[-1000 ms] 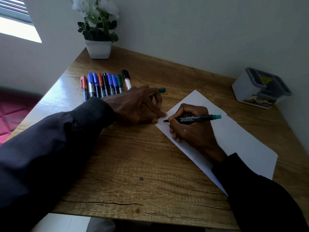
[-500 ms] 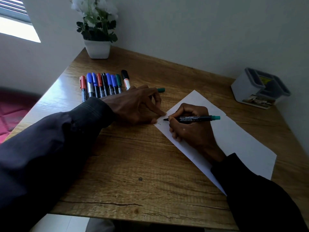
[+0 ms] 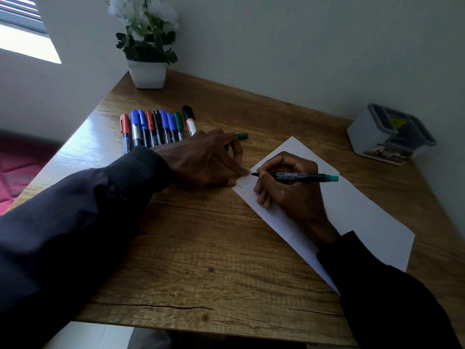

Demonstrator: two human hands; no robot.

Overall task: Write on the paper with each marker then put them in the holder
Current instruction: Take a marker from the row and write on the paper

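At the paper's [image 3: 364,210] left corner, the right hand [image 3: 292,190] gripped the green marker [image 3: 297,176] between thumb and curled fingers. Its tip lay just beside the left hand's [image 3: 201,159] index fingertip, which pressed the sheet's edge. Other left fingers loosely curled. Holder [image 3: 370,139] well apart.

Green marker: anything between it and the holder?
Nothing visible. The green marker is in the right hand over the paper; the holder stands far right by the wall, and only bare paper and table lie between. Its compartments are open on top. A green cap lies to the left, off that path.
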